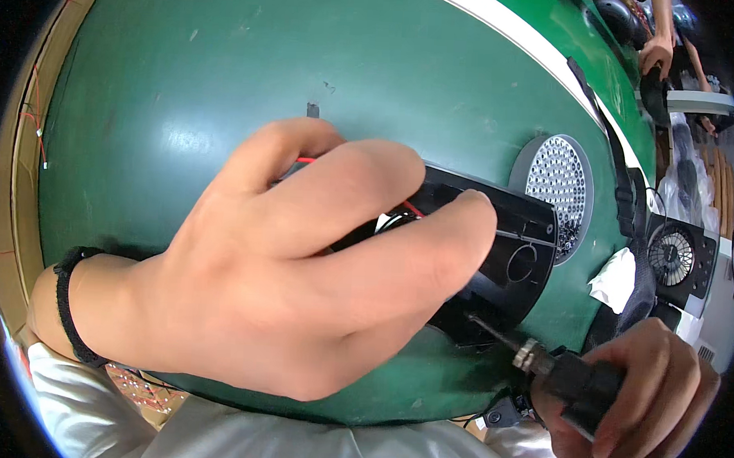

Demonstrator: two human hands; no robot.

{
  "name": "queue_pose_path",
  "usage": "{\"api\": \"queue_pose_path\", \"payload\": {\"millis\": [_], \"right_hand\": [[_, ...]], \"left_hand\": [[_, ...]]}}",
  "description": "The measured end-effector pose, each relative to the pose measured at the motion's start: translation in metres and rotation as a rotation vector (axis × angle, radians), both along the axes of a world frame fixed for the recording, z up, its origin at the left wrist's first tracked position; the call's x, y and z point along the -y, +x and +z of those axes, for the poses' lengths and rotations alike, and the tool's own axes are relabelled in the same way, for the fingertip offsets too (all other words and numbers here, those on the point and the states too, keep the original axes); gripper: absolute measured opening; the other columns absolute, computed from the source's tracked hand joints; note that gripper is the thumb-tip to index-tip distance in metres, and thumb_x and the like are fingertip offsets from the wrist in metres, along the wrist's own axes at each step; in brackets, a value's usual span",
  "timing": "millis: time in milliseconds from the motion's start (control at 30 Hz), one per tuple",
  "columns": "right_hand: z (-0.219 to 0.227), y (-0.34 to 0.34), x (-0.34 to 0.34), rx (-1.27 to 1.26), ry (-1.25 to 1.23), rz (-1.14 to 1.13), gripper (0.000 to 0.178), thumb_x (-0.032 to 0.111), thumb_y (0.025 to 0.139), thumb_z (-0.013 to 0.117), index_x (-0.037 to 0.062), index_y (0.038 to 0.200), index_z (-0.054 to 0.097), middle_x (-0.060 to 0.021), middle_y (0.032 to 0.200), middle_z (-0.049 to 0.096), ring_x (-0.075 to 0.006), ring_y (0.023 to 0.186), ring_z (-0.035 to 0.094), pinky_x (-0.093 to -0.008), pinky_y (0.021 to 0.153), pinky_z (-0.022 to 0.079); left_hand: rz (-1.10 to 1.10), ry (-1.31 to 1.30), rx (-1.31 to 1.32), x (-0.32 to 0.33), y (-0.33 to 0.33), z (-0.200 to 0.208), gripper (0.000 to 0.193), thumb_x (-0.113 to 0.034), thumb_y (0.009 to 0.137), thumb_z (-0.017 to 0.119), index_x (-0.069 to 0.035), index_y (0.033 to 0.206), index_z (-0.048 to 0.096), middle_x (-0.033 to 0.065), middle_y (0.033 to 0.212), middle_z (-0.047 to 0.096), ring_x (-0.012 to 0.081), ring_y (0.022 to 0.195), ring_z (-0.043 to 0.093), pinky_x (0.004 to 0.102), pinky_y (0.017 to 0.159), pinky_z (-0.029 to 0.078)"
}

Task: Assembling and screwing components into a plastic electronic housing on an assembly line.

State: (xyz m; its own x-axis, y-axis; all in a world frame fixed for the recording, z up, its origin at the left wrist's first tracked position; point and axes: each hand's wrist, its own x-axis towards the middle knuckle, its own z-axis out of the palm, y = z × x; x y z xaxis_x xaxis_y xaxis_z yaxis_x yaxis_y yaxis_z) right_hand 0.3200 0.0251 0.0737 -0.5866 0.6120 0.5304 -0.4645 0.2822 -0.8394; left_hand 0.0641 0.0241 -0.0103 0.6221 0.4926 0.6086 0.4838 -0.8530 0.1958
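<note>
A black plastic housing (pixel 504 276) lies on the green table, with a round ring outline near its right end. My left hand (pixel 316 259) is closed over it from the left, fingers curled, and covers much of it. Between the fingers show a bit of red wire (pixel 414 208) and something round and dark. At the lower right my right hand (pixel 646 397) grips a black electric screwdriver (pixel 577 381) with a metal collar. Its thin bit points up-left to the housing's lower edge; whether it touches a screw I cannot tell.
Beyond the housing stands a round grey tray (pixel 520 166) of small metal screws. A crumpled white tissue (pixel 614 281), a black strap (pixel 620 158) and a small fan (pixel 673 255) are at the right. Cardboard (pixel 13 173) edges the left. Another person's hand (pixel 657 53) shows at top right.
</note>
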Motion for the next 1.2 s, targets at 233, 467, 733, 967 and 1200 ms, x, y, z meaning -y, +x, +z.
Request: {"api": "queue_pose_path", "payload": {"millis": [233,467,733,967,1200], "right_hand": [[0.004,-0.019,0.020,0.136,-0.036,-0.114,0.035,0.024,0.100,0.064,0.0152,0.132,0.054,0.0050,0.080,0.055,-0.0108,0.068,0.054,-0.0278,0.064,0.048],[-0.018,-0.021,0.025,-0.021,-0.013,-0.267,0.036,0.025,0.101,0.060,0.0143,0.135,0.053,0.0039,0.079,0.052,-0.0111,0.068,0.052,-0.0280,0.063,0.046],[-0.003,-0.014,0.016,0.065,-0.069,-0.242,0.036,0.024,0.099,0.060,0.0108,0.132,0.054,0.0047,0.078,0.055,-0.0100,0.068,0.056,-0.0256,0.066,0.049],[-0.003,0.049,0.067,-0.426,-0.267,-0.421,0.020,0.006,0.080,0.079,0.0098,0.084,0.060,0.0028,0.072,0.062,0.0017,0.072,0.066,-0.0122,0.078,0.051],[0.009,0.011,0.045,-0.282,-0.112,-0.329,0.023,0.015,0.090,0.069,0.0099,0.110,0.059,0.0049,0.074,0.060,-0.0046,0.068,0.062,-0.0197,0.070,0.052]], "left_hand": [[-0.046,0.130,0.080,-0.009,0.007,-0.008,0.023,-0.007,0.075,0.075,-0.003,0.098,0.074,0.0096,0.115,0.069,0.0232,0.081,0.054,0.0342,0.059,0.043],[0.008,0.117,0.141,-0.008,0.012,-0.017,0.022,-0.005,0.072,0.080,-0.003,0.092,0.073,0.0085,0.111,0.070,0.0221,0.079,0.054,0.0343,0.059,0.043],[0.082,0.097,0.016,0.000,0.009,-0.005,0.030,-0.013,0.066,0.083,-0.006,0.094,0.074,0.0095,0.113,0.070,0.0234,0.087,0.059,0.0416,0.075,0.050],[0.070,0.060,0.036,-0.002,0.012,0.012,0.032,-0.014,0.065,0.082,-0.007,0.095,0.074,0.0096,0.114,0.070,0.0239,0.088,0.060,0.0426,0.077,0.049],[0.081,-0.014,0.044,-0.012,0.015,0.025,0.034,-0.015,0.064,0.082,-0.007,0.096,0.074,0.0097,0.114,0.070,0.0244,0.090,0.061,0.0439,0.080,0.049]]}}
